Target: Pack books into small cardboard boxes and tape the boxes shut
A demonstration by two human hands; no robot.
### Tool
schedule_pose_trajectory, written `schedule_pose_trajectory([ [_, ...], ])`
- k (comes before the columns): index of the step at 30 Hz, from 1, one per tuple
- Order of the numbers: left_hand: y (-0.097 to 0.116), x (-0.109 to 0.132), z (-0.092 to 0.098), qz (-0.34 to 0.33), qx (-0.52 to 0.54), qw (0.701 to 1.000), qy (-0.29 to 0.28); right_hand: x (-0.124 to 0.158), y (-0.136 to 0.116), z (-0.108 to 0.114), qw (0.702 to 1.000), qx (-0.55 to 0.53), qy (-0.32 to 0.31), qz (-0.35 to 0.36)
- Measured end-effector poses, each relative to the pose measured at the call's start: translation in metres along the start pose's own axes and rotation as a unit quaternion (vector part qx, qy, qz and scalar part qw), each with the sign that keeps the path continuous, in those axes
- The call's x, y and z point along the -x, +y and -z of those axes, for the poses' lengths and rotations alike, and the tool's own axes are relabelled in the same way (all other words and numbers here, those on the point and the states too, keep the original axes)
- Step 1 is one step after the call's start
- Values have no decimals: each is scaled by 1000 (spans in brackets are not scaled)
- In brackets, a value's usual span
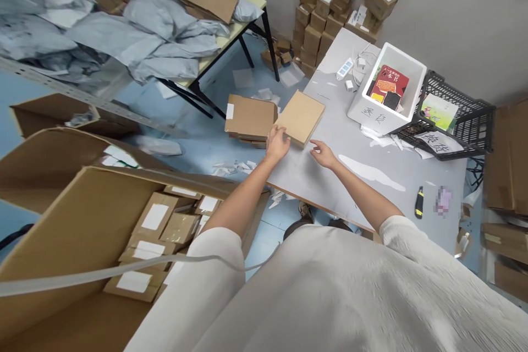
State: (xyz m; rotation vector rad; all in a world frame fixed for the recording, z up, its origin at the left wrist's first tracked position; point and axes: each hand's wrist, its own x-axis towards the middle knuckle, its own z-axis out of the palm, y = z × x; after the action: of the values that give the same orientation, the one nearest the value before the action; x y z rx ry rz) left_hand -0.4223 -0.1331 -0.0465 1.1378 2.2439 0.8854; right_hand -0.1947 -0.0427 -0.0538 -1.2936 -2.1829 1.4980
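A flat brown cardboard parcel (301, 116) lies on the grey table (371, 176) near its left edge. My left hand (277, 143) touches the parcel's near left corner, fingers curled against its edge. My right hand (324, 154) hovers just to the right of that corner, fingers loosely apart and holding nothing. Beyond the table's edge, a small stack of similar parcels (249, 120) sits lower down, close to my left hand.
A large open carton (78, 231) with several labelled parcels stands at the lower left. On the table are a white foam box (394, 91) with books, a black crate (457, 121) and a utility knife (419, 202). Small boxes (342, 5) pile against the wall.
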Motion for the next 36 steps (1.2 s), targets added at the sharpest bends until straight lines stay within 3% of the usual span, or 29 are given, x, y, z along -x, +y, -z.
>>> schedule_pose_trajectory([
  [5,-6,-18,-4,30,-8,1000,-4,-12,-6,-9,998,-39,-30,-25],
  [10,-7,-19,-11,26,8,1000,-2,-12,-8,-17,995,-77,-34,-44],
  [19,4,6,-33,59,62,996,28,-5,0,-8,992,-96,57,-57],
  [23,14,14,-39,55,81,995,34,12,3,3,992,-89,82,-37],
  [29,38,25,-43,56,75,996,-2,49,7,25,989,-68,119,-58],
  [36,73,52,-70,27,87,995,-48,106,21,62,983,-50,159,-70],
])
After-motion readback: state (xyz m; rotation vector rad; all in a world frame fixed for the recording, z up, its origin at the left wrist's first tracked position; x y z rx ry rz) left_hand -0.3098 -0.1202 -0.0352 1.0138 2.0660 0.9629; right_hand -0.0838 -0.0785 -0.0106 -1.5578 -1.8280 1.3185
